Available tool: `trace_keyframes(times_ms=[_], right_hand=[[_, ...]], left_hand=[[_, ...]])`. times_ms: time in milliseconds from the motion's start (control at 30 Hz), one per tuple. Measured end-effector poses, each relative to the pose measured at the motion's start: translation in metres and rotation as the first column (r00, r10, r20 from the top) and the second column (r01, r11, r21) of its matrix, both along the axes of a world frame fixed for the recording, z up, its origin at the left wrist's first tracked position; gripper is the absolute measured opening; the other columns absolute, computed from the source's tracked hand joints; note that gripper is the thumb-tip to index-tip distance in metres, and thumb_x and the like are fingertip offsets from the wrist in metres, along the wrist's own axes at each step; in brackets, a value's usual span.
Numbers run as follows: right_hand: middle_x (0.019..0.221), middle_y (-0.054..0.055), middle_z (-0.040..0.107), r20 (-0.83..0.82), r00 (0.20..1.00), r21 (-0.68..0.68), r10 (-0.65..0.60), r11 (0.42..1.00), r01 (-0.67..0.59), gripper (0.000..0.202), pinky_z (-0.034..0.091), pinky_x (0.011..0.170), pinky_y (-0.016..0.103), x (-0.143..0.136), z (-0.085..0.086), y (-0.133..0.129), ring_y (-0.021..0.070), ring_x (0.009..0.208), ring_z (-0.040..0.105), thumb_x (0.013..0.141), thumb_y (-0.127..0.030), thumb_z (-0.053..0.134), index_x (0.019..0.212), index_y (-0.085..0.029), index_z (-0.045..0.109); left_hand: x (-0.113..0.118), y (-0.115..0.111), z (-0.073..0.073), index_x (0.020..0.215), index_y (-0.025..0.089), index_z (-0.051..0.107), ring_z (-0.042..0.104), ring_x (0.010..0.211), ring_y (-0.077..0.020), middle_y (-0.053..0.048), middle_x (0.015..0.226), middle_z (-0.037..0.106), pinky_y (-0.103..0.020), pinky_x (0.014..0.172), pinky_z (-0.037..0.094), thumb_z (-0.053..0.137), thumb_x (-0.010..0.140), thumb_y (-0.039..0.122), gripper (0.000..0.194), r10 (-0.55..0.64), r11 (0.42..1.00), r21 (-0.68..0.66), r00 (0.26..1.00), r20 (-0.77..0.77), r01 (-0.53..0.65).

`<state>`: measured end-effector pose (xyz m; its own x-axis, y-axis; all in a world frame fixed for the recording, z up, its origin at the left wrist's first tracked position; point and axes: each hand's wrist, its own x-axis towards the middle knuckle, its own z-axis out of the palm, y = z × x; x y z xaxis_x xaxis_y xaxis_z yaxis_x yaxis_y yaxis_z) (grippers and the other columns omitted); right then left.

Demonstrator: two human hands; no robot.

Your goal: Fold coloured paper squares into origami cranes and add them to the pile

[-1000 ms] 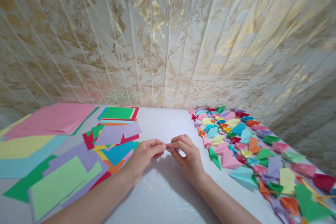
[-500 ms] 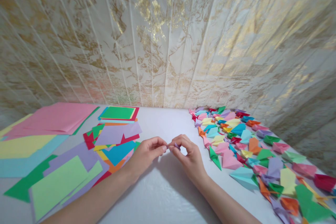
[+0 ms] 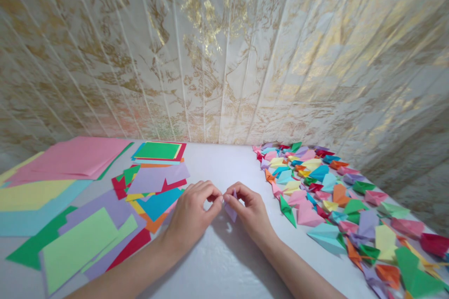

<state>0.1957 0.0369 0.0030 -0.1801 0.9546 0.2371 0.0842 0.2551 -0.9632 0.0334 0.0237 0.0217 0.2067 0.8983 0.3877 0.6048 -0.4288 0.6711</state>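
Observation:
A small piece of purple origami paper point(image 3: 231, 210), folded and partly hidden by fingers, is held just above the white table. My right hand point(image 3: 249, 212) pinches it between thumb and fingers. Thumb and forefinger of my left hand point(image 3: 196, 208) are closed at its left end, where the fingertips cover the paper's tip. Both hands meet near the middle of the table, fingertips almost touching. Many folded origami pieces point(image 3: 308, 215) in mixed colours spread to the right of my right hand.
Loose coloured paper offcuts point(image 3: 159, 205) lie beside my left forearm, with light green sheets point(image 3: 79, 247) nearer me. A neat stack of small rectangles point(image 3: 157, 150) sits behind. Large pink sheets point(image 3: 70, 156) cover the far left. A gold-patterned curtain point(image 3: 210, 56) hangs behind the white table point(image 3: 217, 163).
My left hand has turned, its knuckles now rolled upward. The purple paper has tilted and shows more below my right fingers. The papers on the table have stayed put.

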Motion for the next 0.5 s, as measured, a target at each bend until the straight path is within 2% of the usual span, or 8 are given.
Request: trace_keyframes(times_ms=[167,333,400,500], right_hand=[[0.066,-0.003,0.054,-0.064,0.998,-0.082,0.007,0.997,-0.012,0.023,0.037,0.063,0.026,-0.001,-0.002,0.000,0.0136,0.065,0.046,0.081,-0.040,0.065,0.072,-0.019,0.059],[0.066,-0.002,0.054,-0.249,0.968,-0.204,0.027,0.976,-0.079,0.030,0.037,0.060,0.026,-0.002,-0.003,0.002,0.0138,0.063,0.047,0.076,-0.046,0.073,0.073,-0.019,0.061],[0.070,0.000,0.057,-0.274,0.960,-0.195,0.056,0.974,-0.112,0.029,0.040,0.063,0.028,-0.003,-0.004,0.003,0.0151,0.066,0.050,0.076,-0.047,0.074,0.075,-0.019,0.064],[0.079,0.002,0.061,-0.258,0.961,-0.157,0.098,0.977,-0.142,0.030,0.044,0.066,0.030,-0.004,-0.007,0.003,0.0164,0.071,0.054,0.081,-0.050,0.069,0.089,-0.021,0.066]], left_hand=[[0.007,-0.007,0.004,0.069,0.022,0.052,0.055,0.073,-0.0187,0.001,0.072,0.058,-0.029,0.072,0.038,0.050,0.089,0.027,0.021,-0.016,0.986,-0.160,0.992,0.125,0.036],[0.010,-0.008,-0.004,0.075,0.021,0.056,0.053,0.074,-0.0178,0.002,0.074,0.058,-0.027,0.070,0.038,0.054,0.087,0.036,0.019,-0.035,0.934,-0.333,0.960,0.278,0.131],[0.009,-0.004,-0.008,0.071,0.021,0.054,0.051,0.070,-0.0169,0.003,0.069,0.056,-0.026,0.065,0.037,0.054,0.086,0.040,0.024,-0.014,0.912,-0.379,0.938,0.347,0.154],[0.007,0.001,-0.008,0.067,0.020,0.053,0.048,0.064,-0.0154,0.004,0.064,0.053,-0.026,0.062,0.035,0.056,0.083,0.044,0.028,0.059,0.903,-0.407,0.897,0.439,0.140]])
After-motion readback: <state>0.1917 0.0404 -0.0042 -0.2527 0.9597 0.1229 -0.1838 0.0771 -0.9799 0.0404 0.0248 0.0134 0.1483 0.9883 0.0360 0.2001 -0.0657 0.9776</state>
